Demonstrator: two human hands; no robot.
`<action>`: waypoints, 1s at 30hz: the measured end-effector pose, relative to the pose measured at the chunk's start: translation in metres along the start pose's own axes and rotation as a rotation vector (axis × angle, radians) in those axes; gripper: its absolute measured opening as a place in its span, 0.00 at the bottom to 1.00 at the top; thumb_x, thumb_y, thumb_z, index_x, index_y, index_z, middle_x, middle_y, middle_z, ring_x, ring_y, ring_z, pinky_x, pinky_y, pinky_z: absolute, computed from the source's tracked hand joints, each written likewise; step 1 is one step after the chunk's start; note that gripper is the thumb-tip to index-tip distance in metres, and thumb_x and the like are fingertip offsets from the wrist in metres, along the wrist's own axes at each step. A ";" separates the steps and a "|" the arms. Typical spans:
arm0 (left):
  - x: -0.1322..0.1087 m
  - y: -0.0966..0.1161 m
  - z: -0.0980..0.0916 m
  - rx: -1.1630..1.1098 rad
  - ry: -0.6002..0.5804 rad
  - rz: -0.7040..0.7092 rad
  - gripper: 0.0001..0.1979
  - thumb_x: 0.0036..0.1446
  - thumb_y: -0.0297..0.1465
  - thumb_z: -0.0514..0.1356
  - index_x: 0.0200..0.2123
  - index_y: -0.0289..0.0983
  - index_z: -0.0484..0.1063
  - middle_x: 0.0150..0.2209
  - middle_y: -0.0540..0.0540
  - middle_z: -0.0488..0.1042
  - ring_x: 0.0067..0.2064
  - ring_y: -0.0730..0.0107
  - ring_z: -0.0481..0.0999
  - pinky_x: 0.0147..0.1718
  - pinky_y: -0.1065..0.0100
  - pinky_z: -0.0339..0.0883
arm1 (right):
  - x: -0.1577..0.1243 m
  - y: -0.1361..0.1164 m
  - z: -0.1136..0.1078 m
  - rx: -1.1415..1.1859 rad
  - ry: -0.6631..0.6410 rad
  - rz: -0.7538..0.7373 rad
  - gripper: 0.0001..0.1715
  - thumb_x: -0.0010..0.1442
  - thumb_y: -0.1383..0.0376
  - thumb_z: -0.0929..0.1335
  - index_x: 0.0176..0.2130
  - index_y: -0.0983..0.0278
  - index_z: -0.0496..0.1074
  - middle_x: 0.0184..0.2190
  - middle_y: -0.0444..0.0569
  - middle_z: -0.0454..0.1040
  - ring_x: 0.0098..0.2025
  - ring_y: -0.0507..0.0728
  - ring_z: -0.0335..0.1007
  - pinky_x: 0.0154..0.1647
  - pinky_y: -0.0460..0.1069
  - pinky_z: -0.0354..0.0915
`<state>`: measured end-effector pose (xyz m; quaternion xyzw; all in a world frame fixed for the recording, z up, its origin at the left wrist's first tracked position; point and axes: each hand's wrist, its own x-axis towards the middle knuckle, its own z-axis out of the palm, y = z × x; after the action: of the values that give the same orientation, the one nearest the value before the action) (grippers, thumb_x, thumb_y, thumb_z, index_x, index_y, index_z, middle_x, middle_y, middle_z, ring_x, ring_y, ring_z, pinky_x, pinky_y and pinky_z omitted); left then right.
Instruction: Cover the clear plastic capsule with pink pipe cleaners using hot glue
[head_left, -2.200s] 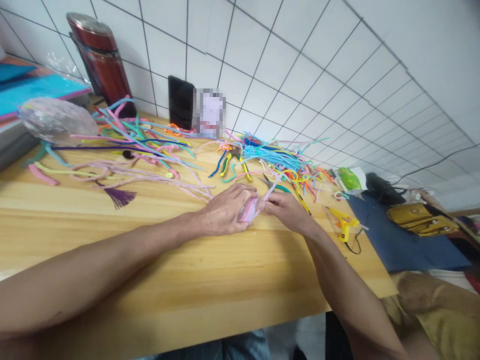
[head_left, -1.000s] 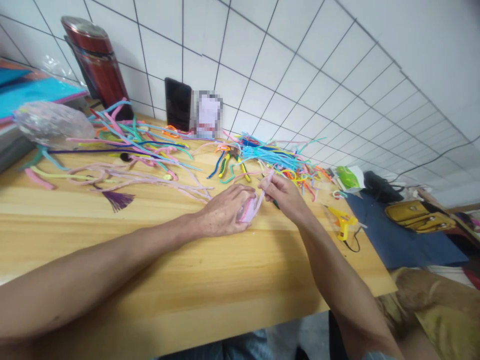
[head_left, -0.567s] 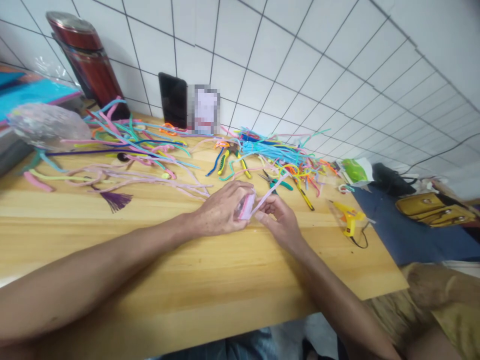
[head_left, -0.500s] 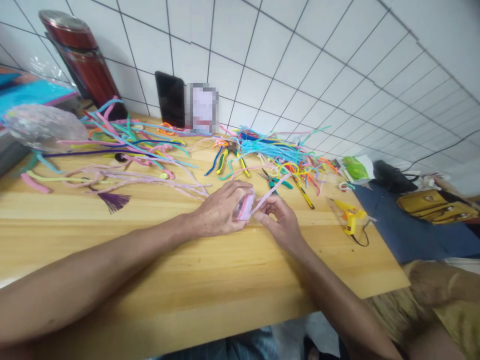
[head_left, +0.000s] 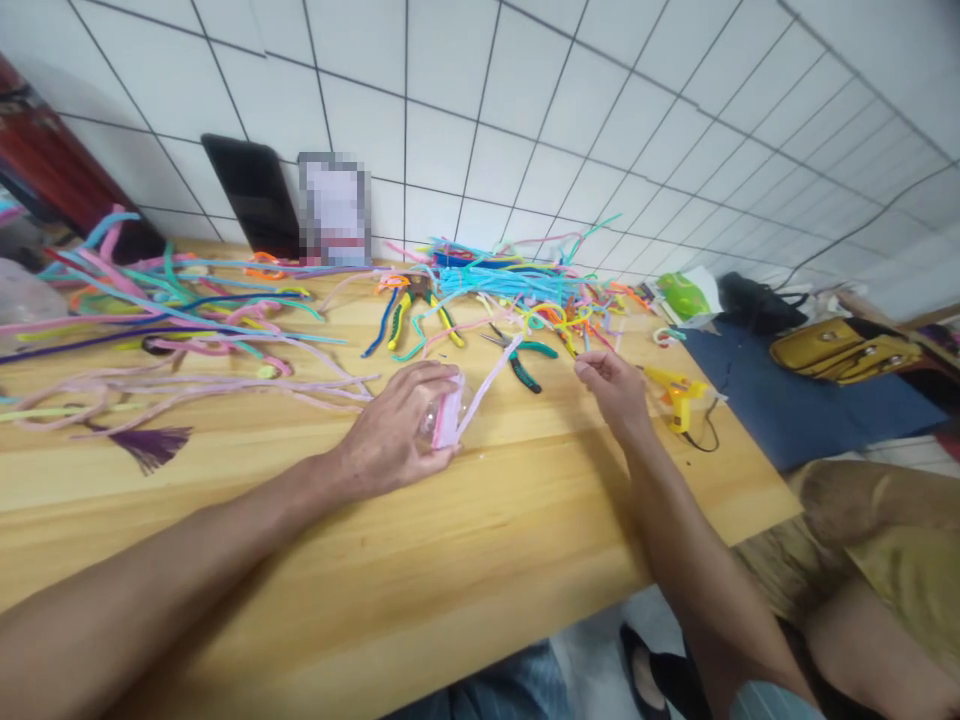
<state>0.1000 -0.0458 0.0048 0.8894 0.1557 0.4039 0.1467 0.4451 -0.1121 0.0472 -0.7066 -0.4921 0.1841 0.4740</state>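
My left hand (head_left: 401, 425) is wrapped round a small clear plastic piece edged with lilac and pink pipe cleaner (head_left: 448, 412); the palm hides part of it. A loose lilac pipe cleaner end (head_left: 491, 385) sticks out from it, up and to the right. My right hand (head_left: 615, 392) is closed, its fingertips pinched on the near end of a slim yellow utility knife (head_left: 568, 346) lying among the craft bits. Green-handled needle-nose pliers (head_left: 525, 372) lie between the hands. Just right of my right hand is a yellow glue gun (head_left: 679, 395).
Cut pipe cleaners (head_left: 225, 310) and a purple tassel (head_left: 154, 445) lie at the left. A blue pipe cleaner bundle (head_left: 502, 283) and yellow-green pliers (head_left: 424, 305) are by the wall. A phone (head_left: 253, 195) leans there. Another person's leg (head_left: 862, 520) is at the right.
My right hand has let go of the lilac pipe cleaner and moved right, to the yellow knife. My left hand keeps its hold. The view has shifted to the right.
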 end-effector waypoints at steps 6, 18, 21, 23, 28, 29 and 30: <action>0.001 0.002 0.000 0.020 0.000 0.031 0.35 0.61 0.33 0.71 0.66 0.41 0.60 0.63 0.33 0.75 0.66 0.44 0.76 0.64 0.38 0.74 | -0.030 -0.020 0.023 0.111 -0.227 -0.030 0.18 0.56 0.50 0.76 0.40 0.59 0.77 0.32 0.45 0.78 0.35 0.57 0.74 0.39 0.53 0.69; 0.003 0.002 0.000 0.000 -0.010 0.037 0.36 0.61 0.34 0.70 0.68 0.42 0.62 0.63 0.33 0.76 0.67 0.45 0.76 0.66 0.38 0.74 | -0.057 -0.088 0.081 0.170 -0.534 -0.238 0.08 0.63 0.62 0.73 0.32 0.60 0.74 0.29 0.42 0.74 0.32 0.52 0.67 0.36 0.49 0.63; 0.003 0.001 0.001 -0.008 -0.008 0.035 0.35 0.61 0.35 0.70 0.68 0.43 0.62 0.63 0.34 0.76 0.67 0.45 0.76 0.66 0.36 0.73 | -0.056 -0.087 0.084 0.202 -0.540 -0.236 0.08 0.63 0.62 0.73 0.32 0.60 0.74 0.29 0.42 0.75 0.32 0.53 0.68 0.36 0.49 0.63; 0.002 0.001 0.001 -0.020 -0.004 0.032 0.34 0.61 0.35 0.70 0.68 0.42 0.63 0.63 0.33 0.76 0.67 0.45 0.76 0.66 0.36 0.73 | -0.055 -0.086 0.085 0.228 -0.532 -0.218 0.08 0.63 0.61 0.73 0.33 0.60 0.74 0.29 0.42 0.75 0.32 0.53 0.68 0.36 0.49 0.63; 0.003 0.001 0.000 -0.006 -0.018 0.064 0.34 0.62 0.35 0.70 0.68 0.40 0.63 0.63 0.32 0.76 0.67 0.44 0.76 0.65 0.37 0.74 | -0.056 -0.079 0.090 0.307 -0.523 -0.142 0.09 0.61 0.60 0.75 0.34 0.60 0.73 0.29 0.41 0.73 0.31 0.53 0.67 0.34 0.49 0.64; 0.004 0.001 0.000 -0.002 -0.023 0.069 0.34 0.62 0.35 0.70 0.68 0.40 0.63 0.63 0.32 0.76 0.67 0.43 0.76 0.65 0.36 0.74 | -0.057 -0.078 0.092 0.328 -0.524 -0.131 0.11 0.61 0.58 0.76 0.34 0.59 0.73 0.28 0.41 0.73 0.31 0.53 0.67 0.34 0.49 0.64; 0.004 0.002 -0.001 0.002 -0.027 0.072 0.35 0.62 0.35 0.70 0.68 0.40 0.63 0.63 0.32 0.75 0.67 0.43 0.76 0.65 0.36 0.74 | -0.057 -0.077 0.093 0.348 -0.522 -0.123 0.12 0.61 0.57 0.76 0.34 0.59 0.73 0.28 0.40 0.73 0.31 0.53 0.67 0.34 0.49 0.63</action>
<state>0.1021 -0.0457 0.0085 0.9000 0.1219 0.3967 0.1335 0.3119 -0.1110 0.0565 -0.5127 -0.5999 0.4116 0.4559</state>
